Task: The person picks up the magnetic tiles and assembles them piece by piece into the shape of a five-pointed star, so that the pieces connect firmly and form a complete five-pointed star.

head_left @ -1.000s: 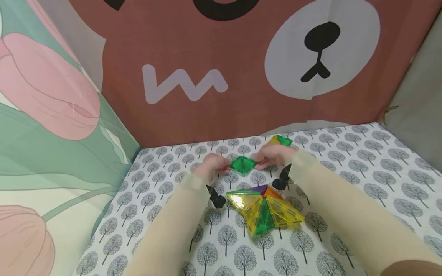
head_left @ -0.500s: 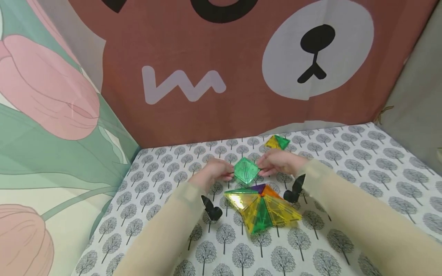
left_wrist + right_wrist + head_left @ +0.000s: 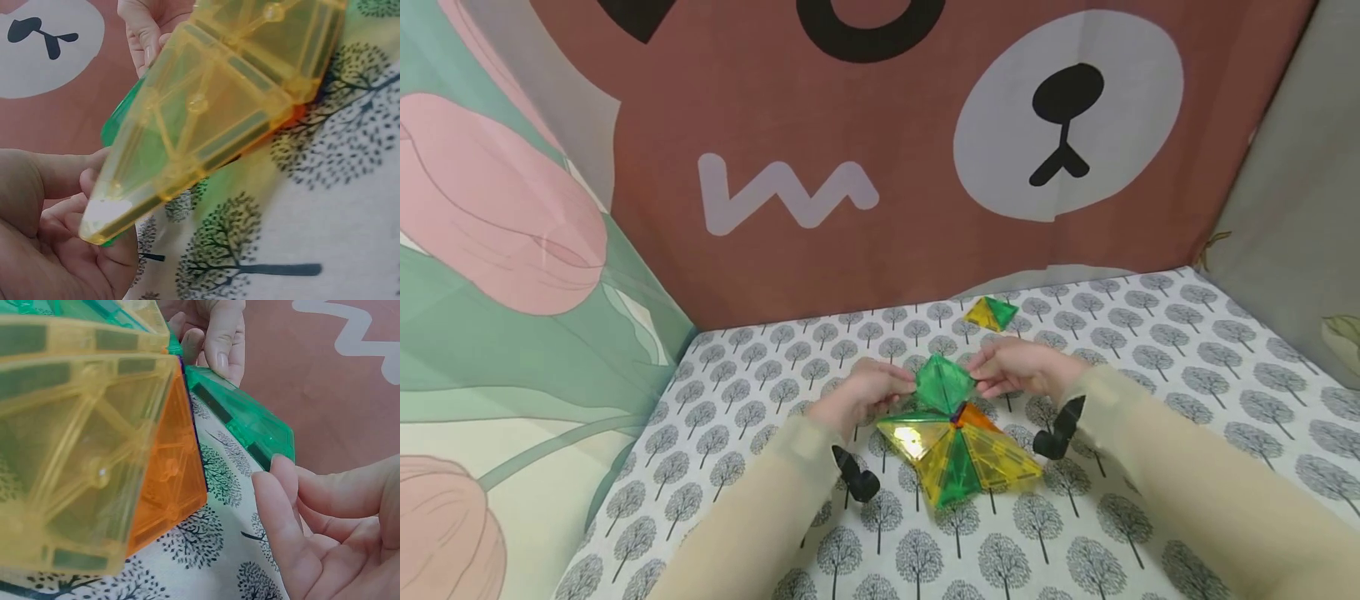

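Observation:
A diamond of green translucent magnetic tiles (image 3: 943, 384) is pinched at its two side corners, my left hand (image 3: 867, 392) on one and my right hand (image 3: 1026, 367) on the other. Right in front of it stands a raised, star-like build of magnetic tiles (image 3: 958, 467) in yellow, green, orange and purple. The diamond's lower corner overlaps the top of this build in the head view. From the right wrist, the green tile (image 3: 244, 419) slants off beside the orange tile (image 3: 169, 475), close to the purple edge. Yellow tiles (image 3: 206, 106) partly cover the left fingertips in the left wrist view.
A smaller yellow and green tile piece (image 3: 992, 313) lies farther back on the tree-print cloth (image 3: 760, 517). Behind the cloth rises a brown bear-print curtain (image 3: 850, 267), with a floral curtain (image 3: 505, 350) on the left and a grey one (image 3: 1285, 217) on the right.
Both hands have brought the green diamond toward me, from behind the build to its top, tilting it so its face shows more. The view has shifted slightly.

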A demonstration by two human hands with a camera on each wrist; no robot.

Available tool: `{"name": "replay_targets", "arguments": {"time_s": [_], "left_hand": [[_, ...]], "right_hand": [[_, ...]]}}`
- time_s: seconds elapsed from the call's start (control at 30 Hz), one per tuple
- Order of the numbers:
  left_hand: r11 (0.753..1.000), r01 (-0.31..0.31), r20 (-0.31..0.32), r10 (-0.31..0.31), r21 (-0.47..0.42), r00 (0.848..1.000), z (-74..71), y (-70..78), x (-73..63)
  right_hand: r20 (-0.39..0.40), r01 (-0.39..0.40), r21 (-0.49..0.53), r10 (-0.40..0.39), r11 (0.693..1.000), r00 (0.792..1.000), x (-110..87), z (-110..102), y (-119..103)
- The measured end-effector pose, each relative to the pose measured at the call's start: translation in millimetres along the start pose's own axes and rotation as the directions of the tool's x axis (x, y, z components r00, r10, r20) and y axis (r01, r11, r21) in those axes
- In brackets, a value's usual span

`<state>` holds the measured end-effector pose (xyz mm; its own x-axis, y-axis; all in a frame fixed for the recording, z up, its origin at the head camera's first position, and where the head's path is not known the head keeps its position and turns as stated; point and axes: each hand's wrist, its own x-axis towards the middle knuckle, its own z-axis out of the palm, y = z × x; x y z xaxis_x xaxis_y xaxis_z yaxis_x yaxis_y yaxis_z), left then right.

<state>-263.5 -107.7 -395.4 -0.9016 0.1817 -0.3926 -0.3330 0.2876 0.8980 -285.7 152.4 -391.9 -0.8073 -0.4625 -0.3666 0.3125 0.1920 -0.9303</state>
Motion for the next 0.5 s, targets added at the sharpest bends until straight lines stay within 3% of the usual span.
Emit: {"name": "replay_targets", "arguments": {"time_s": [0.1,0.5], "left_hand": [[1.0,0.02,0.015,-0.02,0.005,1.0,1.4,-2.9,-0.9],[0.992,-0.006,0.019,0.004,0.122,1.0,4.4,-8.1,-0.9]], "right_hand": [[0.012,-0.004,0.018,0.004,1.0,1.0,-0.5,-0.8,3.2],[0.032,0.005,0.033,-0.006,0.999,0.999,-0.5,1.0,9.0]]}}
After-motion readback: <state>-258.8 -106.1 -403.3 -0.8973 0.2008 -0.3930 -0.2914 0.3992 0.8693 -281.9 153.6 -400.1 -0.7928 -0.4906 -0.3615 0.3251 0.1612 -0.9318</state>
